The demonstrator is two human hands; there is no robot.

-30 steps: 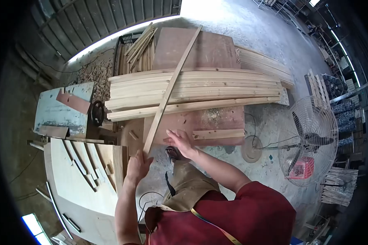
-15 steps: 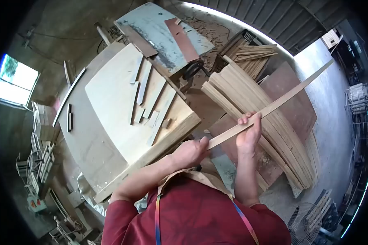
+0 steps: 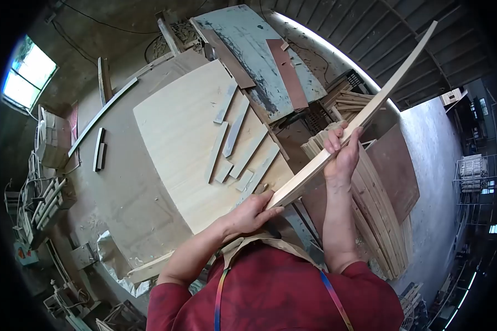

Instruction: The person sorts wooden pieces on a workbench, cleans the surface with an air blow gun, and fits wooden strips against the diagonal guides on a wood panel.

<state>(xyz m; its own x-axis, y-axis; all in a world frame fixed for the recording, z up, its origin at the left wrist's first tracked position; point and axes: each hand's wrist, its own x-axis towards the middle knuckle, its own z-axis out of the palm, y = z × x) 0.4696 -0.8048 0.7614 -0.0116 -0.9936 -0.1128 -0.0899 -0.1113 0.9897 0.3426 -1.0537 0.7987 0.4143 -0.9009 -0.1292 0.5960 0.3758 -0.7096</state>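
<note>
A long, pale wooden strip (image 3: 380, 98) slants from in front of my chest up to the far right. My left hand (image 3: 253, 212) grips its near end, thumb along the strip. Farther along, my right hand (image 3: 343, 153) is wrapped round it from below, fingers curled over the edge. Left of the strip, several short wooden sticks (image 3: 251, 151) lie on a light plywood sheet (image 3: 174, 129) on the workbench. Below my right hand, a stack of long wooden strips (image 3: 378, 204) is partly hidden by my forearm.
A worn light-blue board (image 3: 240, 41) with a reddish plank (image 3: 287, 74) stands beyond the bench. A curved strip (image 3: 102, 117) and short dark pieces (image 3: 99, 150) lie on the bench's left side. More wood pieces (image 3: 350, 102) sit in a dark crate behind the stack.
The strip's far end has swung up and left, and its broad face shows more. Both hands have risen slightly, my left also shifting left. The camera view has shifted.
</note>
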